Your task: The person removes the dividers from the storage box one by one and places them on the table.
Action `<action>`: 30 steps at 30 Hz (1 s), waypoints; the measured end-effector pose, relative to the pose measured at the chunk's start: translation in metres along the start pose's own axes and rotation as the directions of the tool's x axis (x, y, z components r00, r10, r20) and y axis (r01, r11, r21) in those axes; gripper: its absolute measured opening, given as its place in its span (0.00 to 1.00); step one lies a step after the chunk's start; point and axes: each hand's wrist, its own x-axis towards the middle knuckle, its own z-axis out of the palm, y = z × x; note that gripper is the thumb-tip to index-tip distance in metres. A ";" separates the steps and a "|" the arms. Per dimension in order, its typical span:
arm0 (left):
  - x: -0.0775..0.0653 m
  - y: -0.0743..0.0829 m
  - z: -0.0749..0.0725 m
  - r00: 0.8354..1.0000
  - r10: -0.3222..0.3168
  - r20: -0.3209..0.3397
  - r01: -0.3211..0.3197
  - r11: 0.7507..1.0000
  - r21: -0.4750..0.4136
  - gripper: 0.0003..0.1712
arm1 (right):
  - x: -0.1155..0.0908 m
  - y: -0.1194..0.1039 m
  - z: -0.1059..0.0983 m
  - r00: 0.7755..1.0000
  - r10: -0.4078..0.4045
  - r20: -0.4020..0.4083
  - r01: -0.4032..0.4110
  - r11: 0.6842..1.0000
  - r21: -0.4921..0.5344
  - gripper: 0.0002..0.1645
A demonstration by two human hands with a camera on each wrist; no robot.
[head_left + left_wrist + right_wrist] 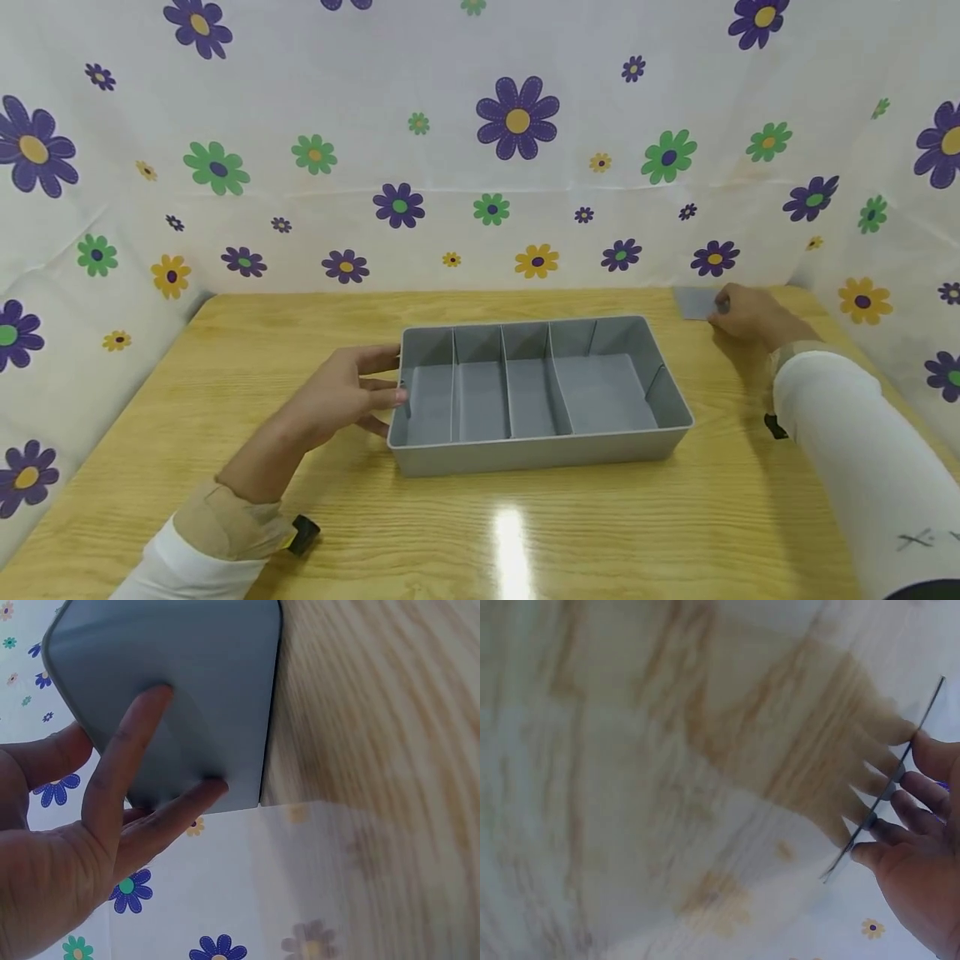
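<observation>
A grey plastic organizer box point(543, 454) with thin upright dividers stands on the wooden table. At its left end, my left hand point(337, 392) grips the wall, one fingertip over the rim and other fingers against the outside. Those fingers spread over the smooth outer wall point(225, 690) in the left wrist view. Far back on the right, my right hand point(753, 312) holds a thin grey plate point(690, 303) down at the tabletop. From the right wrist view the plate point(885, 784) appears edge-on, with the fingertips along it and their reflections beyond.
The box has narrow compartments on the left and a wider one point(611, 392) on the right. Flowered white cloth point(450, 158) hangs behind the table and along both sides. The wooden tabletop point(420, 533) is glossy, with a bright glare in front.
</observation>
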 end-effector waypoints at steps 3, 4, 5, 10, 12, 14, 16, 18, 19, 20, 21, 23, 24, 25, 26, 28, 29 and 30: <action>-0.001 -0.001 0.000 1.000 0.003 0.008 -0.003 1.000 0.012 0.36 | -0.001 -0.001 0.000 1.000 0.001 0.018 -0.002 0.999 0.051 0.33; -0.002 -0.002 0.000 1.000 0.001 0.009 -0.002 1.000 0.014 0.36 | -0.001 -0.001 0.001 1.000 0.000 0.022 -0.001 0.998 0.070 0.33; -0.002 -0.002 0.000 1.000 -0.001 0.010 0.001 1.000 0.014 0.36 | -0.001 -0.002 0.001 1.000 -0.002 0.026 0.000 0.997 0.082 0.33; -0.004 -0.003 -0.001 1.000 -0.006 -0.003 0.006 1.000 0.018 0.36 | 0.001 -0.001 0.000 0.999 -0.023 0.032 0.020 0.996 0.088 0.34; -0.004 -0.003 0.000 1.000 -0.004 -0.003 0.004 1.000 0.022 0.36 | 0.000 0.000 -0.004 0.999 -0.031 0.007 0.030 0.997 0.066 0.32; -0.003 -0.002 0.000 1.000 0.002 0.000 -0.002 1.000 0.022 0.36 | -0.002 0.001 -0.012 0.999 -0.026 -0.027 0.028 0.997 0.071 0.31; -0.001 -0.001 0.000 1.000 0.008 0.001 -0.008 1.000 0.025 0.35 | -0.008 -0.002 -0.024 0.995 -0.024 -0.094 0.030 0.997 0.068 0.29; 0.000 0.000 0.000 1.000 0.010 0.000 -0.010 1.000 0.027 0.35 | -0.015 -0.009 -0.037 0.988 -0.030 -0.154 0.040 0.997 0.067 0.27; 0.001 0.001 -0.001 1.000 0.011 -0.002 -0.011 0.999 0.030 0.35 | -0.019 -0.014 -0.043 0.983 -0.040 -0.180 0.053 0.996 0.070 0.26; 0.002 0.001 -0.001 1.000 0.010 -0.002 -0.010 0.999 0.030 0.35 | -0.022 -0.020 -0.049 0.975 -0.059 -0.213 0.072 0.996 0.055 0.25; 0.002 0.002 -0.002 1.000 0.007 -0.002 -0.007 0.999 0.034 0.36 | -0.026 -0.028 -0.054 0.966 -0.081 -0.244 0.095 0.995 0.044 0.24; 0.003 0.001 -0.002 1.000 0.005 0.000 -0.005 0.999 0.033 0.36 | -0.035 -0.048 -0.061 0.953 -0.123 -0.278 0.139 0.989 0.038 0.23; 0.003 0.001 -0.003 1.000 0.003 0.003 -0.003 1.000 0.031 0.36 | -0.039 -0.059 -0.064 0.944 -0.150 -0.295 0.167 0.985 0.035 0.22; 0.003 0.001 -0.003 1.000 0.003 0.006 -0.003 1.000 0.028 0.36 | -0.044 -0.072 -0.065 0.935 -0.175 -0.309 0.196 0.980 0.037 0.22; 0.003 0.000 -0.003 1.000 0.001 0.010 -0.001 1.000 0.023 0.36 | -0.049 -0.085 -0.065 0.928 -0.195 -0.317 0.219 0.975 0.042 0.21; 0.003 -0.001 -0.003 1.000 0.000 0.016 0.000 1.000 0.017 0.37 | -0.062 -0.113 -0.063 0.929 -0.216 -0.300 0.257 0.961 0.105 0.21; 0.002 -0.001 -0.002 1.000 0.001 0.018 -0.001 1.000 0.014 0.36 | -0.069 -0.128 -0.060 0.932 -0.224 -0.285 0.274 0.950 0.148 0.20; 0.002 -0.001 -0.002 1.000 0.002 0.021 -0.002 1.000 0.011 0.37 | -0.077 -0.141 -0.056 0.940 -0.230 -0.253 0.282 0.939 0.195 0.20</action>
